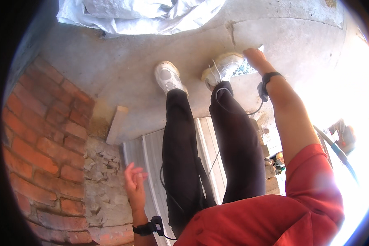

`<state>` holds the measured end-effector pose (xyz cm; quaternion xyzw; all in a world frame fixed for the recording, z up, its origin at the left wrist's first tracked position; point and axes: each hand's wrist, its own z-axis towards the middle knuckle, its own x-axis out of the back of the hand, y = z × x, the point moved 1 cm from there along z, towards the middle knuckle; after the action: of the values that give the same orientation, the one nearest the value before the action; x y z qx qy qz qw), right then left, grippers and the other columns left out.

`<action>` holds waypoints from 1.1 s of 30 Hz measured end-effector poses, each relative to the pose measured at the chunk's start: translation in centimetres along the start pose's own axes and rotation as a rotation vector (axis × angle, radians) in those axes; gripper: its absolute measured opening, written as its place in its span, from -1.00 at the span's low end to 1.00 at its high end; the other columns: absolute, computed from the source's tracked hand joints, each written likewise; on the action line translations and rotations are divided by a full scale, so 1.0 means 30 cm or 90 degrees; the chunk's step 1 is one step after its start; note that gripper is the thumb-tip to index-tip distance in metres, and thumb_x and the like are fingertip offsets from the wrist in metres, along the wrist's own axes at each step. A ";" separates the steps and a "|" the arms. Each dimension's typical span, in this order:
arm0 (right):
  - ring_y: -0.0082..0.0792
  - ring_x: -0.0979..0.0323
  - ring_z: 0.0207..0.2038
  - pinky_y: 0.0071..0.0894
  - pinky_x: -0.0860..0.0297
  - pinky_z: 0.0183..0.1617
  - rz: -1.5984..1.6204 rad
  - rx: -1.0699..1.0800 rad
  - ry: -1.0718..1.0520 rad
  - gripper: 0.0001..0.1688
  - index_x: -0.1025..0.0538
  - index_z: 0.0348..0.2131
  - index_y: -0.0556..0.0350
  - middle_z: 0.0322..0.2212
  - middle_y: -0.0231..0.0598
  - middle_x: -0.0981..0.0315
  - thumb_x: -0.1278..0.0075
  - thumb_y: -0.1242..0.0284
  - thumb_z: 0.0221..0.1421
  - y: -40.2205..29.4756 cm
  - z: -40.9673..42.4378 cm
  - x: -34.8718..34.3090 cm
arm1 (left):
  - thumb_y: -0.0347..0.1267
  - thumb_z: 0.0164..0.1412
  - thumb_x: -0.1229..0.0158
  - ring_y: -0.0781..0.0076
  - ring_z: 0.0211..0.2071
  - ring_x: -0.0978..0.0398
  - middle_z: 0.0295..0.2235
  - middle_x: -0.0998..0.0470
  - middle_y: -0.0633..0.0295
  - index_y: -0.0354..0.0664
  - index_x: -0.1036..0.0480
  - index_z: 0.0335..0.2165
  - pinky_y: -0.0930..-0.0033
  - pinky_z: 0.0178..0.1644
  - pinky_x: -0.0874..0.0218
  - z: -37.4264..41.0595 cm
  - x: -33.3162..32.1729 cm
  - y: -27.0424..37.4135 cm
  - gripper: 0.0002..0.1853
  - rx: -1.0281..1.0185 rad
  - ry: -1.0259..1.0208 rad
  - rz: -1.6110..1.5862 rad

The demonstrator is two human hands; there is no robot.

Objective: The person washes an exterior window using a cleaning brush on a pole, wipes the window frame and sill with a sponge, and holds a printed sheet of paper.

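My left hand [136, 181] hangs on the left with loosely bent fingers apart and nothing in it. With its fingers curled in, my right hand [254, 57] is over a flat piece with a blue-and-white speckled pattern [245, 69], beside the toe of my right shoe [227, 66]. The shoe covers part of the piece. Whether the fingers grip it or something small is hidden. My left shoe [167, 75] stands on the concrete floor [135, 70]. Each wrist bears a black strap with a small device and a cable.
A crumpled white sheet [141, 18] lies beyond my feet. On the left are a brick wall [49, 147] and a short wooden block [117, 124]. Ribbed metal sheeting [153, 160] is below and behind my legs. A hose [339, 150] runs on the right, where glare washes out detail.
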<state>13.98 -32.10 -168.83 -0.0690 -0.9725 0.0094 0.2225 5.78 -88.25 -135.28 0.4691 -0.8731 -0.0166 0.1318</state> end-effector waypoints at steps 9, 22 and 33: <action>-0.05 -0.51 -0.29 -0.08 -0.42 -0.26 -0.021 -0.190 0.138 -0.87 -0.52 -0.38 -0.03 -0.41 -0.08 -0.52 0.08 0.44 0.04 0.383 -0.199 0.272 | -0.45 0.26 0.08 0.36 -0.31 -0.47 -0.21 -0.40 0.09 -0.21 -0.15 0.11 0.33 -0.18 -0.36 -0.085 -0.007 0.057 -0.56 -0.018 0.027 -0.055; 0.02 -0.44 -0.34 -0.04 -0.35 -0.29 0.219 0.072 0.443 -0.81 -0.50 -0.39 0.05 -0.45 -0.06 -0.45 0.13 0.38 0.16 -0.628 -0.891 1.136 | -0.46 0.30 0.07 0.41 -0.33 -0.53 -0.23 -0.42 0.15 -0.19 -0.14 0.10 0.40 -0.23 -0.39 -0.766 0.424 0.149 -0.59 -0.170 0.114 -0.181; -0.14 -0.39 -0.29 -0.20 -0.39 -0.27 0.110 0.544 0.453 -0.88 -0.53 -0.42 0.01 -0.44 -0.31 -0.47 0.04 0.52 -0.02 -1.449 -2.197 1.726 | -0.42 0.18 -0.05 0.33 -0.39 -0.54 -0.38 -0.49 0.16 -0.13 -0.22 0.02 0.29 -0.25 -0.34 -1.713 0.613 -0.206 -0.58 -0.136 0.295 -0.251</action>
<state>-9.25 -68.81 -84.99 -0.0510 -0.7381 0.3968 0.5432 13.78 -101.98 -82.70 0.6041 -0.7054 -0.0264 0.3699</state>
